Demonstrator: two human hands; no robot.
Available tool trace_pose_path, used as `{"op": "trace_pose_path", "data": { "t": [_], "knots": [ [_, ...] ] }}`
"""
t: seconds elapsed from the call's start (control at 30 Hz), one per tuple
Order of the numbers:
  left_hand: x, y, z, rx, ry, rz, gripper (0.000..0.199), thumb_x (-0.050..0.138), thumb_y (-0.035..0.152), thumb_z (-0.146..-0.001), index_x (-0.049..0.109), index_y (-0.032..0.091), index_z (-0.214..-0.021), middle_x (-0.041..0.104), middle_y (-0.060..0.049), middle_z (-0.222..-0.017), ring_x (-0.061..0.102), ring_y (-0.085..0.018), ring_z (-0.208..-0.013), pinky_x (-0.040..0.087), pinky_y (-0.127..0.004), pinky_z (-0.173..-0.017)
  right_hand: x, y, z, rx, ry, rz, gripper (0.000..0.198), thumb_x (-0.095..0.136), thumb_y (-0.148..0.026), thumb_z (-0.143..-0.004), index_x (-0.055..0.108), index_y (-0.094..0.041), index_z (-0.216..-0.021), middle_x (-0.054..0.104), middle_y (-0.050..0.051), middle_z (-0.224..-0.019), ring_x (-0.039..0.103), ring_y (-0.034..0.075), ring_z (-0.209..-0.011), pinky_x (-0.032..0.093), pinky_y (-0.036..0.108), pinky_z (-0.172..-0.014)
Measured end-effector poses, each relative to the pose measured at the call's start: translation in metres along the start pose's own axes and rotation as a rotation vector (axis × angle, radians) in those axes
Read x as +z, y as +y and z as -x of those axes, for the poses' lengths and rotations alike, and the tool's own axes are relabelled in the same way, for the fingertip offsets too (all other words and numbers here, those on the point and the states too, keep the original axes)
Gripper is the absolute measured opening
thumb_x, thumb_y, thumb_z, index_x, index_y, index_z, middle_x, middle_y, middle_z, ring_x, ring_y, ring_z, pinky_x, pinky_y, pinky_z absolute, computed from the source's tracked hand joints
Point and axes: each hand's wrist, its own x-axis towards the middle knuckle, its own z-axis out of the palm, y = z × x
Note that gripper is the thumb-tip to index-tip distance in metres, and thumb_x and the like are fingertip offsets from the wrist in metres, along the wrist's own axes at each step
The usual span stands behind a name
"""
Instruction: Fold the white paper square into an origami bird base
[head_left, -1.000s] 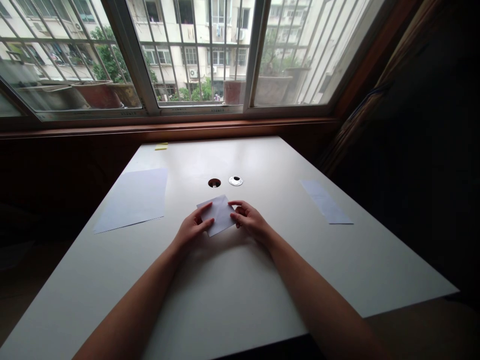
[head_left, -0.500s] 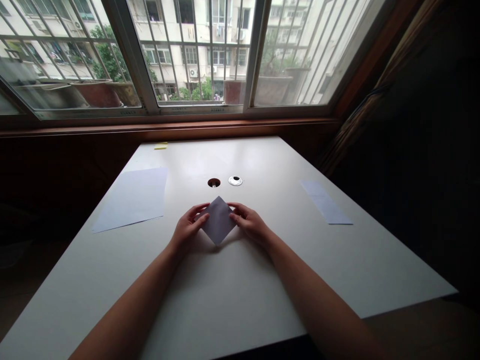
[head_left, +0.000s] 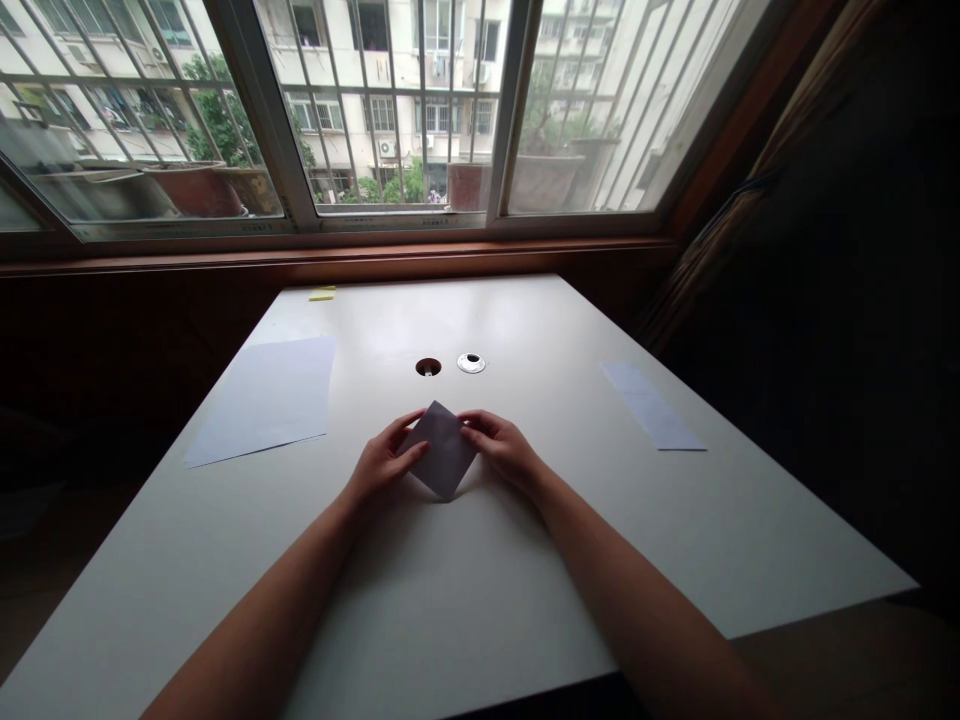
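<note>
A smooth white table fills the lower and middle frame, in front of a barred, metal-framed sliding window across the top; a gathered brown curtain hangs at the upper right, beside deep shadow. Three pieces of pale paper show: one large white sheet at centre left, one narrow white strip at centre right, and one small, greyish, diamond-turned paper square at the centre. There is one small yellow piece at the table's far left corner, one round dark hole and, just beside it, one silvery ring-shaped disc. The left hand and right hand pinch the square's opposite sides, thumbs in front, fingers partly hidden behind; whether its lowest corner touches the table I cannot tell.
</note>
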Motion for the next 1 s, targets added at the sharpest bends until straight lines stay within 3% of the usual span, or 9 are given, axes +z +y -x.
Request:
{"op": "trace_pose_path", "data": {
  "t": [0.1,0.23,0.33,0.43,0.57,0.77,0.87,1.0],
  "knots": [
    [-0.002,0.000,-0.001,-0.058,-0.052,0.030,0.061,0.074,0.044,-0.079,0.058,0.021,-0.133,0.073,-0.008,-0.097,0.068,-0.024,-0.087,0.051,-0.029,-0.071,0.000,-0.003,0.002,0.007,-0.010,0.047,0.030,0.065,-0.043,-0.085,0.071,-0.020,-0.104,0.069,0.004,-0.087,0.061,0.018,-0.081,0.047,0.030,-0.073],
    [-0.003,0.003,-0.003,-0.118,-0.131,0.035,0.045,0.076,0.047,-0.077,0.069,0.018,-0.111,0.074,-0.008,-0.098,0.068,-0.025,-0.087,0.050,-0.029,-0.069,0.003,-0.004,0.005,-0.009,-0.060,0.090,0.030,0.066,-0.045,-0.084,0.072,-0.020,-0.100,0.069,0.003,-0.083,0.060,0.018,-0.076,0.046,0.029,-0.069],
    [-0.004,0.006,-0.002,-0.155,-0.150,-0.019,0.037,0.076,0.048,-0.076,0.073,0.016,-0.094,0.073,-0.006,-0.087,0.066,-0.022,-0.077,0.046,-0.026,-0.063,0.005,-0.004,0.006,-0.033,-0.113,0.131,0.028,0.066,-0.044,-0.084,0.073,-0.020,-0.098,0.069,0.003,-0.082,0.059,0.017,-0.074,0.046,0.028,-0.066],
    [-0.004,0.007,0.000,-0.208,-0.156,0.008,0.035,0.076,0.047,-0.076,0.075,0.016,-0.091,0.073,-0.005,-0.083,0.065,-0.021,-0.072,0.045,-0.026,-0.060,0.007,-0.005,0.007,-0.054,-0.145,0.166,0.027,0.065,-0.043,-0.085,0.073,-0.020,-0.096,0.067,0.003,-0.079,0.058,0.017,-0.073,0.044,0.027,-0.064],
    [-0.004,0.004,0.001,-0.259,-0.069,0.089,0.034,0.078,0.045,-0.074,0.076,0.015,-0.091,0.073,-0.006,-0.081,0.064,-0.019,-0.069,0.045,-0.025,-0.059,0.007,-0.005,0.005,-0.037,-0.135,0.171,0.026,0.066,-0.044,-0.085,0.072,-0.020,-0.095,0.067,0.003,-0.079,0.058,0.017,-0.074,0.045,0.028,-0.066],
    [0.000,-0.004,-0.005,-0.206,0.195,0.454,0.037,0.085,0.037,-0.068,0.076,0.013,-0.095,0.075,-0.008,-0.083,0.068,-0.022,-0.075,0.054,-0.034,-0.071,0.010,-0.001,0.002,0.110,-0.098,-0.125,0.036,0.076,-0.049,-0.075,0.064,-0.019,-0.092,0.066,0.001,-0.080,0.059,0.015,-0.068,0.047,0.028,-0.063],
    [0.000,-0.002,-0.007,-0.194,0.223,0.527,0.040,0.087,0.037,-0.065,0.076,0.011,-0.095,0.075,-0.009,-0.084,0.070,-0.023,-0.079,0.056,-0.037,-0.077,0.011,-0.004,0.005,0.145,-0.149,-0.072,0.034,0.075,-0.048,-0.076,0.068,-0.018,-0.089,0.067,0.002,-0.078,0.060,0.016,-0.069,0.046,0.027,-0.064],
    [0.000,0.005,-0.006,-0.245,0.233,0.545,0.042,0.088,0.039,-0.064,0.075,0.010,-0.091,0.075,-0.010,-0.081,0.069,-0.022,-0.075,0.056,-0.034,-0.072,0.011,-0.010,0.008,0.121,-0.158,0.077,0.023,0.068,-0.040,-0.082,0.073,-0.018,-0.089,0.070,0.003,-0.080,0.062,0.018,-0.073,0.046,0.028,-0.067]
  ]
}}
